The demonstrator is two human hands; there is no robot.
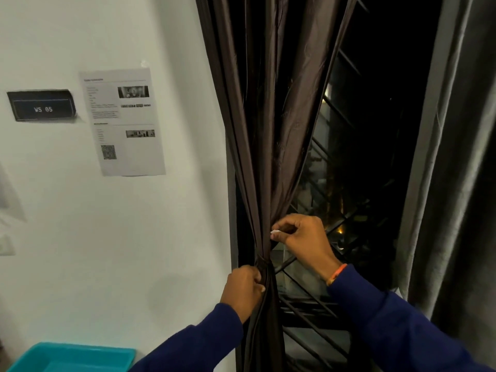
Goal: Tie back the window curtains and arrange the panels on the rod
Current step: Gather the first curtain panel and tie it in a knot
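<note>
A dark brown curtain panel (271, 108) hangs at the window's left side, gathered into a narrow bunch low down. A tie-back band (264, 265) of the same dark fabric wraps the bunch. My left hand (243, 289) grips the bunch just below the band from the left. My right hand (302, 237) pinches the fabric's edge just above the band, with a small white bit between thumb and finger. A grey curtain panel (453, 170) hangs loose on the right. The rod is out of view.
Behind the curtains is a dark window with a diagonal metal grille (335, 218). On the white wall to the left hang a printed sheet (122, 122) and a black sign (43, 106). A teal tray (75, 358) sits at the bottom left.
</note>
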